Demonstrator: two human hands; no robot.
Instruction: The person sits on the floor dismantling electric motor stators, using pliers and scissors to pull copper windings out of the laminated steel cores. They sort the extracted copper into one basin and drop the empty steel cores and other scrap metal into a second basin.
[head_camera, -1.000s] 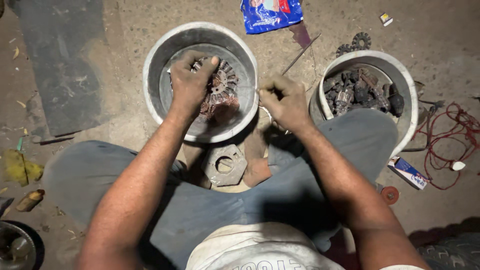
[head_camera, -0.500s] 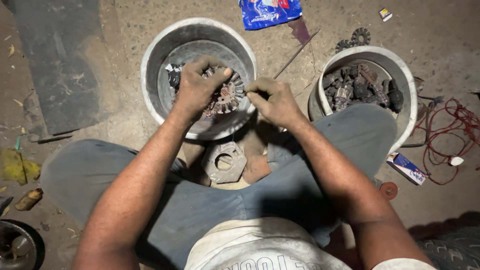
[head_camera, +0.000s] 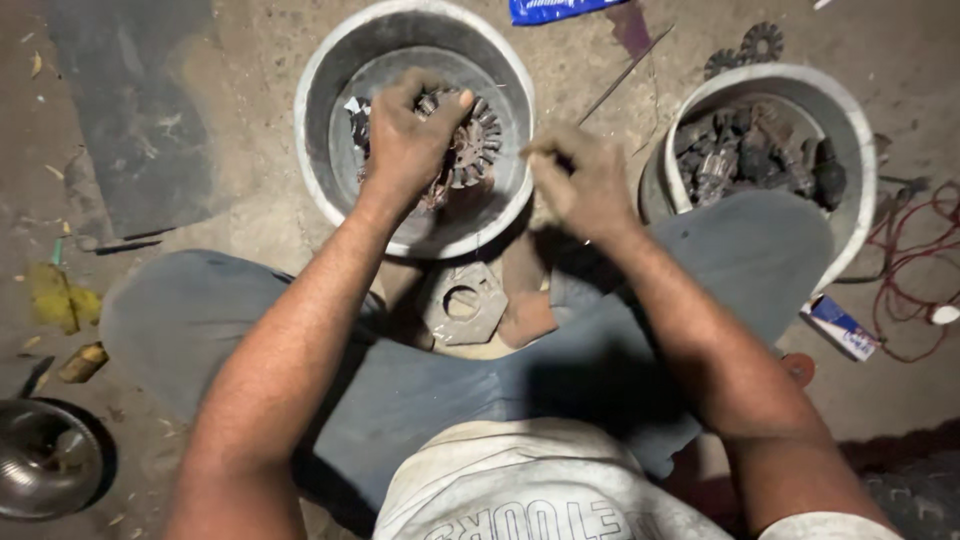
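you are in the middle of cleaning or working over a greasy toothed part (head_camera: 462, 150) inside the left basin (head_camera: 318, 170), which sits on the floor in front of your crossed legs. your left hand (head_camera: 405, 135) lies over that part, fingers curled and closed on its upper side, so the part is pinned in the basin, not lifted clear of it. your right hand (head_camera: 580, 185) hangs just outside the basin's right rim, fingers drawn together in a pinch; it may hold something thin, but the blur keeps you from telling what, or whether it holds anything.

as a judgement, the next move calls for a steady left grip while the right hand comes back to the teeth.

a second basin (head_camera: 850, 140) of dark metal pieces stands to your right, well apart from the first. a flat plate (head_camera: 462, 302) with a round hole lies between your feet, touched by neither hand.
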